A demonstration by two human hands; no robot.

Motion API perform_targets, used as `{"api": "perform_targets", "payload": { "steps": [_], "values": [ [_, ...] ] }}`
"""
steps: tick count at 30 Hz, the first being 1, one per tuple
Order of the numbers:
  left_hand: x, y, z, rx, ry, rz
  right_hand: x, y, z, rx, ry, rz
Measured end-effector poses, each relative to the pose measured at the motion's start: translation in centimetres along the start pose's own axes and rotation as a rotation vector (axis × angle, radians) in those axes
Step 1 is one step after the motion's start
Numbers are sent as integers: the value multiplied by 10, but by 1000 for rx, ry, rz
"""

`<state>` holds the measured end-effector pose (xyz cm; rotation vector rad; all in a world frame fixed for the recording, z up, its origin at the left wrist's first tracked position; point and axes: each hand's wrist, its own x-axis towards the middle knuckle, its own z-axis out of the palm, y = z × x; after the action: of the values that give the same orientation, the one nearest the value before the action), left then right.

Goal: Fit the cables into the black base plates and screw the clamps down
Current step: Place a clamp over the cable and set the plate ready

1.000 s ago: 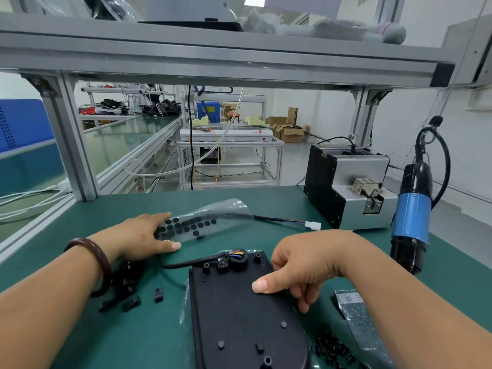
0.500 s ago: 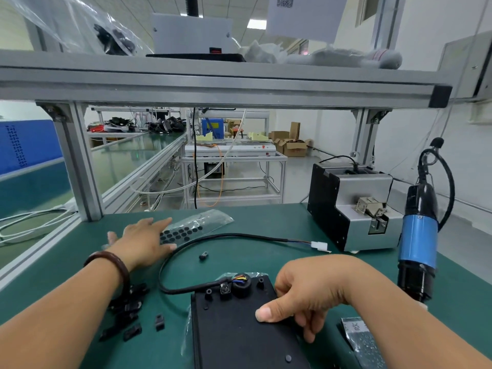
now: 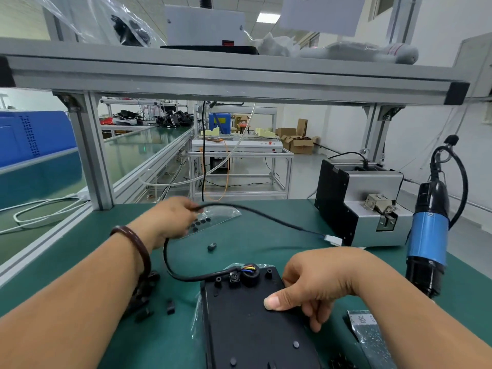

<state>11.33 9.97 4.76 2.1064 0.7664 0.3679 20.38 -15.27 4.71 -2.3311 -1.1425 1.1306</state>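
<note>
Both bare forearms reach forward from the lower corners. The left hand [image 3: 170,219] is the farther out, palm down, its fingers curled round a thin black cable [image 3: 191,279]; a dark brown bead bracelet [image 3: 138,249] circles its wrist. The right hand [image 3: 314,283] lies nearer, its thumb [image 3: 274,302] pressed flat on a flat black plastic base plate [image 3: 245,331] and its fingers curled down over the plate's right edge.

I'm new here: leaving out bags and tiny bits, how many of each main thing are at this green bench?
black base plate: 1
black cable: 1
blue screwdriver: 1
grey screw feeder: 1
Total: 4
</note>
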Motion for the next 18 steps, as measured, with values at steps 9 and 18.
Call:
{"api": "perform_targets", "payload": {
  "steps": [9, 18],
  "values": [
    [-78, 75, -27, -560, 44, 114, -18, -20, -8, -316, 513, -158],
    [-144, 79, -7, -117, -318, 506, -29, -60, -3, 598, 971, -503]
  ]
}}
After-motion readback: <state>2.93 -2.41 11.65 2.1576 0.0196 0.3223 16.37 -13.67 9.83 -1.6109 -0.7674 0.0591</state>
